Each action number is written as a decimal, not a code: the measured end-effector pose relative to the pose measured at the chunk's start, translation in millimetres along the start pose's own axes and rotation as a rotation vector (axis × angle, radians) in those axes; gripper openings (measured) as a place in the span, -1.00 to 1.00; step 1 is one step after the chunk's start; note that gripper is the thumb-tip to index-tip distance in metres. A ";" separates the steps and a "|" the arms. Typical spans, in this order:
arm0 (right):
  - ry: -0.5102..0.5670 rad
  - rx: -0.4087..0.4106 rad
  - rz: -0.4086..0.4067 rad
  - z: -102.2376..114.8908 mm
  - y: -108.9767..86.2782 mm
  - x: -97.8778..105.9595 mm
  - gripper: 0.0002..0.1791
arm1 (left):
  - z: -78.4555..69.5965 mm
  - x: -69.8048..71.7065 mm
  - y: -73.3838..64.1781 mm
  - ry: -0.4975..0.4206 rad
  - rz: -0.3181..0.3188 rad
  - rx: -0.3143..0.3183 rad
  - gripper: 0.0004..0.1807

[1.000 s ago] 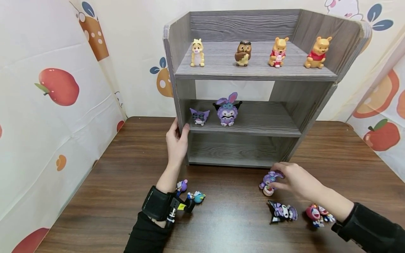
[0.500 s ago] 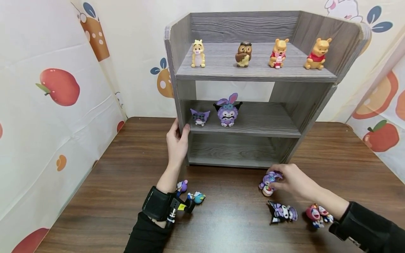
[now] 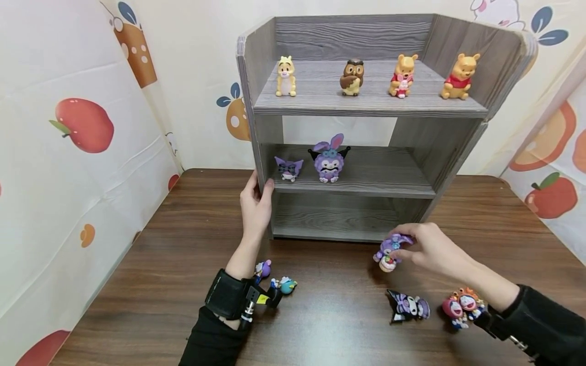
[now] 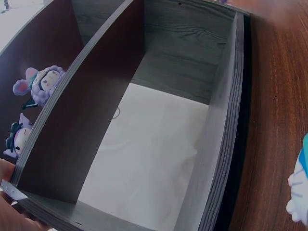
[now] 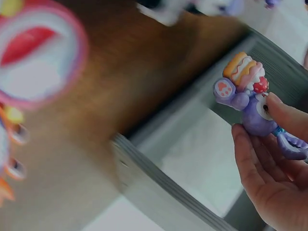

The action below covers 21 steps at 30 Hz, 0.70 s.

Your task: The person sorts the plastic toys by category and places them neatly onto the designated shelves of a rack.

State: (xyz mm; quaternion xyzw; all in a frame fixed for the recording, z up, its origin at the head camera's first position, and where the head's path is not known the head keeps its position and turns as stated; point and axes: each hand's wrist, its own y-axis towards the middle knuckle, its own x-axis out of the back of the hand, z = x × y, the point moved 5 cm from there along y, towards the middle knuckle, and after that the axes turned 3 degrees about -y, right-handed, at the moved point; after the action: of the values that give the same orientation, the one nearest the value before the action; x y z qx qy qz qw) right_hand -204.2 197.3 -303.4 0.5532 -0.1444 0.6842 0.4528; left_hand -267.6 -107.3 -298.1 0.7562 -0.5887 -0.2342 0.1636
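My right hand (image 3: 432,251) holds a purple rabbit figurine (image 3: 388,250) between thumb and fingers, raised a little over the table in front of the shelf. In the right wrist view the rabbit figurine (image 5: 258,115) shows long ears, a pink paw pad and a cake slice with a strawberry. With my left hand (image 3: 256,206) I grip the left side panel of the grey wooden shelf (image 3: 348,193), thumb in front and fingers behind it. On the middle shelf stand a small purple cat-eared figurine (image 3: 289,169) and a fluffy purple bunny-eared figurine (image 3: 329,161).
Along the top shelf stand a yellow rabbit (image 3: 286,77), an owl (image 3: 352,78) and two bear figurines (image 3: 459,77). A black-and-purple figurine (image 3: 409,307) and a red-and-orange pair (image 3: 463,306) lie front right. Two small figurines (image 3: 285,285) lie beside my left wrist.
My right hand has lifted the rabbit figurine off the table and carried it slightly toward the shelf. My left hand stays on the side panel.
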 end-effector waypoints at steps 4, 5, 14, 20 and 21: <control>-0.008 -0.005 -0.021 10.0 5.8 20.9 -0.74 | 0.8 0.2 0.3 -0.007 0.006 0.016 -0.56; -0.017 0.002 -0.028 12.8 7.2 26.5 -0.73 | 1.2 0.3 0.4 -0.009 0.008 0.018 -0.56; -0.104 0.040 -0.090 34.6 27.4 73.3 -0.70 | 1.1 1.0 -0.1 0.012 -0.002 0.007 -0.57; -0.125 0.052 -0.089 39.5 45.8 93.2 -0.70 | -5.5 -1.0 -1.0 0.009 0.006 0.015 -0.57; -0.127 0.044 -0.086 39.2 49.2 94.9 -0.70 | -8.7 -2.0 -1.4 0.009 0.009 0.017 -0.57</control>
State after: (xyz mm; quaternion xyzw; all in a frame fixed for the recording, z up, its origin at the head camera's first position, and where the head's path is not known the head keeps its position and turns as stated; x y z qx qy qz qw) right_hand -215.8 186.6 -190.7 0.6110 -0.1339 0.6306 0.4595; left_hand -262.1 -105.3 -291.2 0.7560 -0.5933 -0.2249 0.1608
